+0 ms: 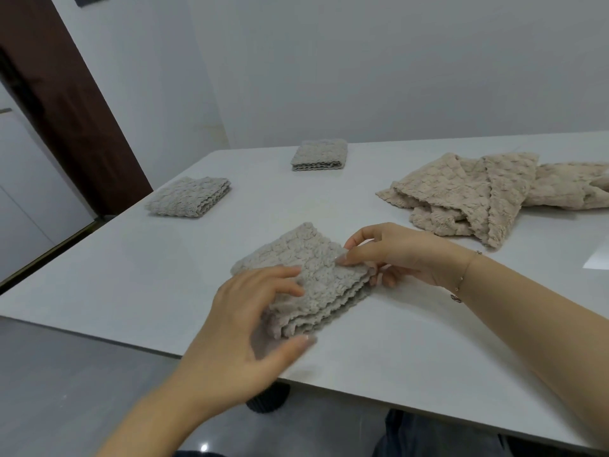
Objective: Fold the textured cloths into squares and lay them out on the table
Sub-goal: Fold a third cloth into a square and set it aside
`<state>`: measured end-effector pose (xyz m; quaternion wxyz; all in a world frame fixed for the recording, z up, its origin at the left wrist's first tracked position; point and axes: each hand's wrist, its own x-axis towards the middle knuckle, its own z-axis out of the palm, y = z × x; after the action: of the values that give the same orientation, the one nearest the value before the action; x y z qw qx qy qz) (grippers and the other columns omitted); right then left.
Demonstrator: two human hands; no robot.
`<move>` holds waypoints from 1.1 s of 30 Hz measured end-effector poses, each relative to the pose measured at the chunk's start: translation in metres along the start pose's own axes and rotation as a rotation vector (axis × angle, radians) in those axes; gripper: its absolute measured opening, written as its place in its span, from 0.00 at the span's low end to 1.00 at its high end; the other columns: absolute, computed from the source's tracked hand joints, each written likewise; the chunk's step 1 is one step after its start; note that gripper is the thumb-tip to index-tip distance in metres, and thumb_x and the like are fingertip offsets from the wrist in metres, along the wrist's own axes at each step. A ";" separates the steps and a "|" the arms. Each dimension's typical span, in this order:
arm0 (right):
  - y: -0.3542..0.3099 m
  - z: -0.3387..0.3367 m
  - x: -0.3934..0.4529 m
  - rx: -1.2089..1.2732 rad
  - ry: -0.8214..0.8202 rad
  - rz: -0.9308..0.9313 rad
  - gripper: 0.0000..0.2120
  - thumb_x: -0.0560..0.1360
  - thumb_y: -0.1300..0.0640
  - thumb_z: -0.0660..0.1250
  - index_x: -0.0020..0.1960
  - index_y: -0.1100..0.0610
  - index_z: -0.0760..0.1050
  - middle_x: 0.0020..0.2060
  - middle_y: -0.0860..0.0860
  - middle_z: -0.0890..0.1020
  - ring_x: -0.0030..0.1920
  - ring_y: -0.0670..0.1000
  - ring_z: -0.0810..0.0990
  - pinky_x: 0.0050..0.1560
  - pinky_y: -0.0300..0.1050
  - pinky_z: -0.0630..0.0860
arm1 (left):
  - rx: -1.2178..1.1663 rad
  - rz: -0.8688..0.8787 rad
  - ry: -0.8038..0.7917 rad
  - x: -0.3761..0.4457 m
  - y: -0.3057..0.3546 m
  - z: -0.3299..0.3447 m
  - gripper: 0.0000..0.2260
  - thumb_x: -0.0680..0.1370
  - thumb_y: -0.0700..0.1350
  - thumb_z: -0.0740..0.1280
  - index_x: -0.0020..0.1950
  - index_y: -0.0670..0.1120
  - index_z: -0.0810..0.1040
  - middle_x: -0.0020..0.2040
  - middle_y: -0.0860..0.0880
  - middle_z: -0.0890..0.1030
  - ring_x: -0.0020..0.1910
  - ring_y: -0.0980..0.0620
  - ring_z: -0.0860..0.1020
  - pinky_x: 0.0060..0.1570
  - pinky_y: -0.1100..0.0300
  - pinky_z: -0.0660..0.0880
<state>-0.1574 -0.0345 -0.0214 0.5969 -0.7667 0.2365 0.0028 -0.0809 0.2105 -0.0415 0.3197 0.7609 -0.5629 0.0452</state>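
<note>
A person's two bare hands work at a white table (131, 275), seen from a camera on their head looking forward and down. Near the front edge lies a grey textured cloth (309, 275), already folded into several layers whose wavy edges stack up along the side nearest the viewer. The left hand (250, 324) rests its spread, loosely curved fingers on the near left part of this cloth, the thumb reaching under or beside the layered edge; whether it grips or only presses is hard to tell. The right hand (395, 255) pinches the cloth's right corner between thumb and forefinger, the other fingers curled below it. Farther back on the left sit two finished grey squares – one folded cloth (189, 197) near the left edge, another folded cloth (319, 155) near the far edge, well apart from each other. To the right, a loose heap of beige cloths (478, 196) lies unfolded. So the task looks roughly midway – two cloths done, a third nearly squared, and the beige pile yet to be folded and laid out.
</note>
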 end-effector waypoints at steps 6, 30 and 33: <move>0.000 0.002 -0.001 0.080 -0.039 -0.024 0.09 0.71 0.57 0.73 0.47 0.58 0.75 0.32 0.53 0.75 0.26 0.47 0.79 0.25 0.39 0.73 | 0.220 0.007 0.126 0.006 0.004 0.013 0.11 0.73 0.55 0.65 0.54 0.57 0.77 0.57 0.63 0.77 0.58 0.61 0.73 0.57 0.63 0.65; 0.001 0.020 -0.009 0.018 -0.043 -0.006 0.08 0.72 0.60 0.72 0.43 0.63 0.75 0.20 0.48 0.74 0.22 0.46 0.74 0.29 0.41 0.80 | 0.146 -0.044 0.253 -0.018 -0.006 0.000 0.10 0.76 0.51 0.61 0.47 0.50 0.81 0.51 0.58 0.78 0.54 0.57 0.75 0.52 0.55 0.73; 0.000 0.023 -0.010 -0.087 -0.004 -0.055 0.08 0.73 0.60 0.72 0.43 0.64 0.75 0.20 0.49 0.75 0.21 0.48 0.76 0.24 0.40 0.78 | 0.096 -0.217 0.161 0.008 0.000 -0.002 0.18 0.79 0.58 0.51 0.62 0.54 0.75 0.62 0.60 0.72 0.65 0.62 0.67 0.65 0.57 0.65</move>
<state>-0.1597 -0.0101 -0.0253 0.5633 -0.7981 0.2137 -0.0018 -0.0780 0.2051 -0.0368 0.3300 0.8255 -0.4472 0.0980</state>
